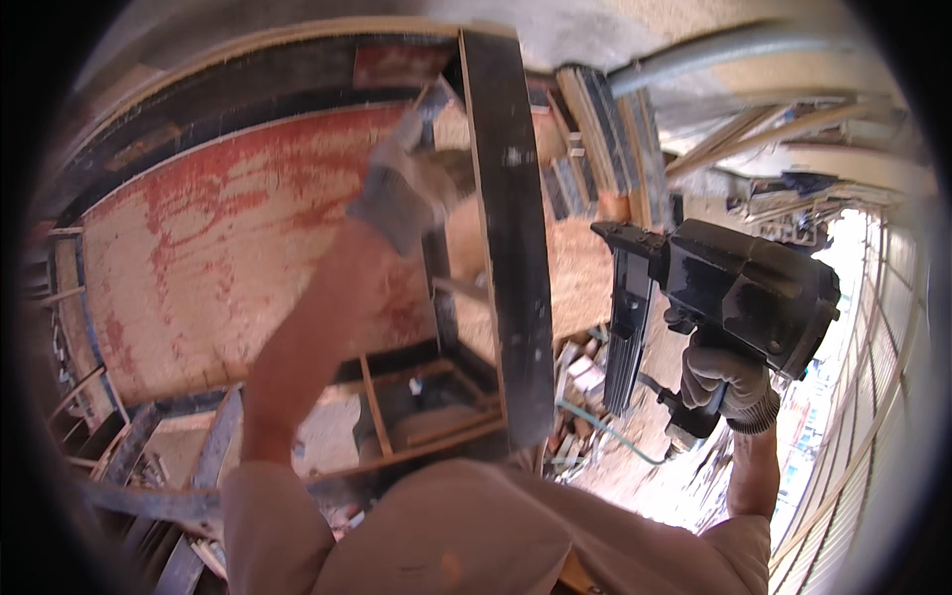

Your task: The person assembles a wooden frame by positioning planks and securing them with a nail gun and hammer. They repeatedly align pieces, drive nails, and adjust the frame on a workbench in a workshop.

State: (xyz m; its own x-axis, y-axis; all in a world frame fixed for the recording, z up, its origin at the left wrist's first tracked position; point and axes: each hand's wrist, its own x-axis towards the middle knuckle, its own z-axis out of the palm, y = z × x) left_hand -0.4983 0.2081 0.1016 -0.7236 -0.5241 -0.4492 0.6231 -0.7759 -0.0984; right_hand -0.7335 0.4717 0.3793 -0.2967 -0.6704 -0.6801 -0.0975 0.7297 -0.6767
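Observation:
My right hand [729, 382], in a grey work glove, is closed around the handle of a black nail gun [749, 293]. The gun is held up to the right of a dark upright board [511, 238], its nose toward that board and apart from it. My left hand [402, 198], also gloved, reaches over a wooden panel [248, 238] with worn red paint, just left of the dark board. Motion smears its fingers, near a small pale-edged piece [439, 97] at the frame's far side. Whether it grips that piece is unclear.
Dark timbers [228, 45] frame the panel. Stacked boards [605, 139] stand beyond the nail gun. A green hose [620, 434] runs below it, among wood scraps [580, 382]. Corrugated sheeting [873, 397] rises at the right. More frame timbers [213, 436] lie at lower left.

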